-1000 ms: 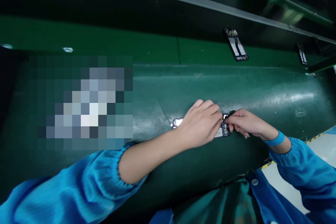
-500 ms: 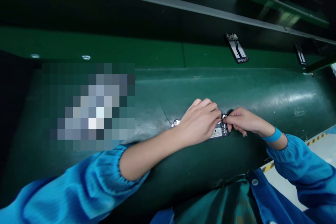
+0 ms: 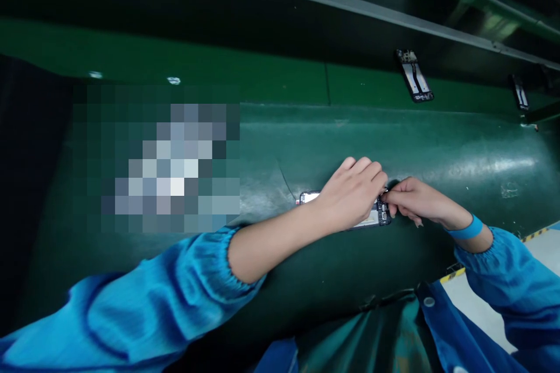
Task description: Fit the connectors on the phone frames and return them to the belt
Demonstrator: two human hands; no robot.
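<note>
An opened phone [image 3: 371,219] lies flat on the green bench, its inner parts and pale panel showing. My left hand [image 3: 355,195] rests across it from above, covering its middle, with the fingers curled and the fingertips meeting at the right end. My right hand [image 3: 413,199] reaches in from the right, thumb and index finger pinched together at the phone's upper right corner. The two sets of fingertips almost touch there. Whatever sits between them is too small or too hidden to name.
Two more opened phones, one [image 3: 415,77] nearer and one [image 3: 520,93] farther right, lie on the green strip [image 3: 280,76] at the back. A thin dark wire [image 3: 286,178] is left of the phone. A pixelated patch hides part of the bench's left side.
My left fingertips have shifted right along the phone, closer to my right fingertips. My right hand keeps its pinch at the phone's corner. The camera view has turned slightly.
</note>
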